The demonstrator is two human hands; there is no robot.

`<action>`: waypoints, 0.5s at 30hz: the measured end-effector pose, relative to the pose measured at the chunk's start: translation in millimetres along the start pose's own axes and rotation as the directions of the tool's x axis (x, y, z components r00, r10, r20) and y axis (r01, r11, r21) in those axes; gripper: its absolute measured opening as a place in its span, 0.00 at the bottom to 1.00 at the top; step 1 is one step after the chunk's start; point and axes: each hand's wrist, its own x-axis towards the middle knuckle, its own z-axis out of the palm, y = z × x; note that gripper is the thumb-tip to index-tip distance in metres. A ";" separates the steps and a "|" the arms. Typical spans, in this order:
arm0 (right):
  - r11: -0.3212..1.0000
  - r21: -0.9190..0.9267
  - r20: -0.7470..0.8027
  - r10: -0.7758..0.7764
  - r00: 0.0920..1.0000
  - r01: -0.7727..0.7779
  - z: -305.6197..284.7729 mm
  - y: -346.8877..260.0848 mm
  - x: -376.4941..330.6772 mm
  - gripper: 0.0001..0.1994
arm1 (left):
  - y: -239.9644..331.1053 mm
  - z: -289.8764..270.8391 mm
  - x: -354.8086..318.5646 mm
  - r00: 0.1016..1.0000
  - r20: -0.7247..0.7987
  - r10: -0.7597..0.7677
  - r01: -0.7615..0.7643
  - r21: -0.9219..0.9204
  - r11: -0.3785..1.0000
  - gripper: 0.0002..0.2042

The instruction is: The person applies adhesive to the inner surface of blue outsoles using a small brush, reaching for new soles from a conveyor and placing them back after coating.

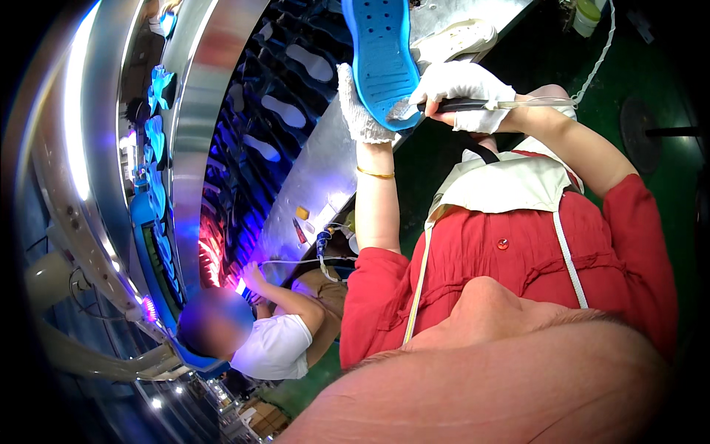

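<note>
A blue, foot-shaped shoe sole (386, 66) with small holes toward its far end is held up over the bench edge. My left hand (362, 111), in a white knitted glove, grips its near end from the left side. In my right hand (464, 89), also gloved in white with some bare fingertips, is a slim dark-handled tool (466, 105) with a pale cord at its back end. The tool's tip meets the sole's rounded near end on the right side; the tip's exact shape is blurred. Just beyond my right hand lies a pair of cream-white shoes (458, 41).
A dark conveyor (285, 81) carrying pale soles runs along the left beside a metal ledge (296, 170). Blue shoe parts (155, 137) line another track. Another person (277, 344) sits at the lower left. The tool's cord (603, 59) trails right; a round-based stand (642, 135) is there.
</note>
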 end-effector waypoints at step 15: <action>0.846 -0.053 0.304 0.520 0.798 -0.530 -17.3 -0.6 28.5 0.07 | 4.2 -8.4 21.3 0.935 -0.228 -0.273 0.345 0.395 0.852 0.21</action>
